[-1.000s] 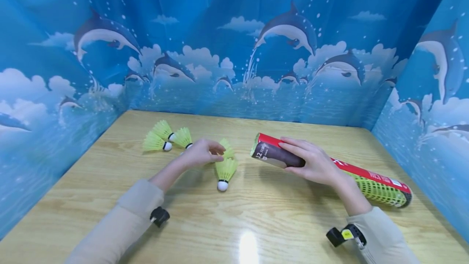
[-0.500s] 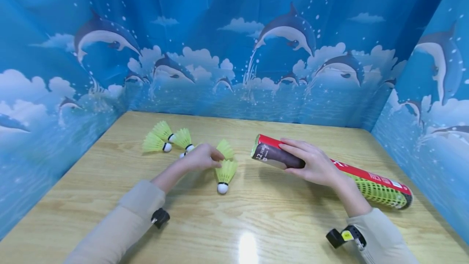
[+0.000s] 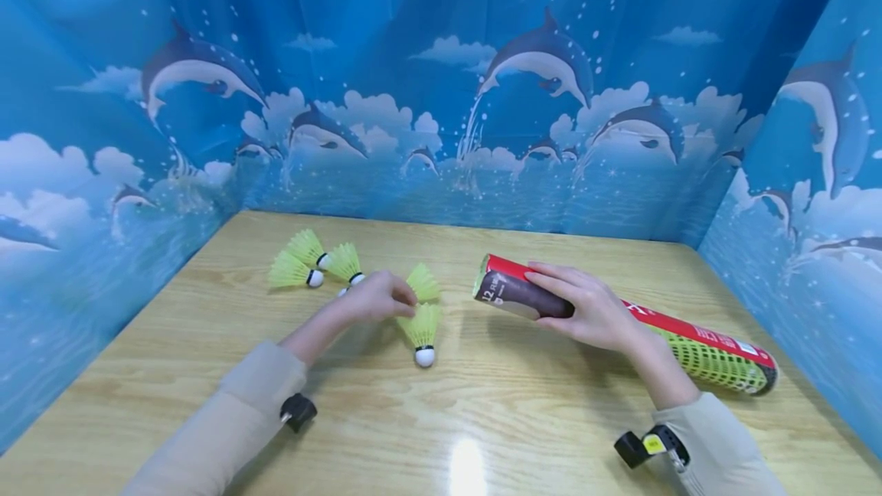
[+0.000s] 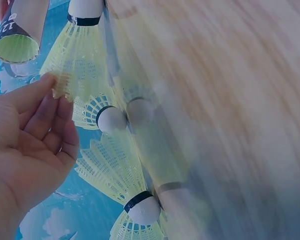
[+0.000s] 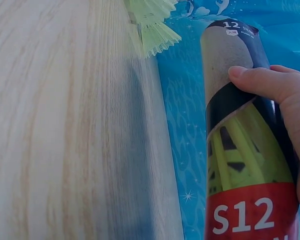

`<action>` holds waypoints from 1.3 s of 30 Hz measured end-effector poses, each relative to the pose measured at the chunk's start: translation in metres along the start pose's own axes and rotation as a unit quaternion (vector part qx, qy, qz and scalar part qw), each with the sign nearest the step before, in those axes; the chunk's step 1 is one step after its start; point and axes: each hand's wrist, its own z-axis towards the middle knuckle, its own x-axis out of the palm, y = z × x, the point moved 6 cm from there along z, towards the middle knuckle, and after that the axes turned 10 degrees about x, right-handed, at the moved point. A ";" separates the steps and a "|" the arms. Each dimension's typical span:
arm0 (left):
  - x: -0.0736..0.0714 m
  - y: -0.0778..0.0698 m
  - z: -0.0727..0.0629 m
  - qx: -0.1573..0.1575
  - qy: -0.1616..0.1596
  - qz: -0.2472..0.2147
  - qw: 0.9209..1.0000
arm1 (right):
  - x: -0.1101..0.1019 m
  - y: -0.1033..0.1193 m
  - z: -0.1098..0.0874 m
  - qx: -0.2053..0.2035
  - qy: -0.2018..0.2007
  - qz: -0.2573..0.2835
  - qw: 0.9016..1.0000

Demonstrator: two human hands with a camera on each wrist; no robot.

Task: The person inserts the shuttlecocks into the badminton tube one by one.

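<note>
A yellow-green shuttlecock point(image 3: 422, 325) with a white cork lies on the table, cork toward me. My left hand point(image 3: 381, 297) pinches the edge of its skirt between thumb and fingers, as the left wrist view shows on the shuttlecock point(image 4: 75, 57). Right behind it sits another shuttlecock point(image 3: 423, 282), partly covered by that hand. On the right, my right hand point(image 3: 594, 308) grips a long red, black and green shuttlecock tube point(image 3: 710, 347) from above, near its open end. That end is tilted up and points left; the far end rests low on the right.
Several more shuttlecocks point(image 3: 291, 269) lie grouped at the back left, one partly hidden by my left hand. Blue dolphin-print curtains point(image 3: 441, 98) rise along the back and sides of the wooden table point(image 3: 386, 427).
My left fingers have closed on the front shuttlecock's skirt, and its cork has swung slightly right and toward me. The right hand and tube stay put.
</note>
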 end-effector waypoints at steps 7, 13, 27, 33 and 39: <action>-0.009 0.001 -0.004 -0.004 -0.037 -0.055 0.998 | 0.000 -0.001 -0.001 -0.002 -0.007 0.002 1.000; -0.017 -0.002 -0.005 0.000 -0.082 -0.090 0.993 | -0.001 0.000 0.000 -0.005 -0.005 0.005 1.000; -0.027 -0.012 -0.004 -0.002 -0.166 -0.109 0.980 | 0.000 0.000 0.003 -0.003 -0.001 0.008 1.000; -0.028 -0.017 -0.001 -0.018 -0.189 -0.138 0.972 | -0.001 0.001 0.003 -0.007 -0.004 0.006 1.000; -0.029 -0.027 0.004 0.016 -0.223 -0.139 0.965 | 0.000 0.002 0.004 -0.010 -0.003 0.003 1.000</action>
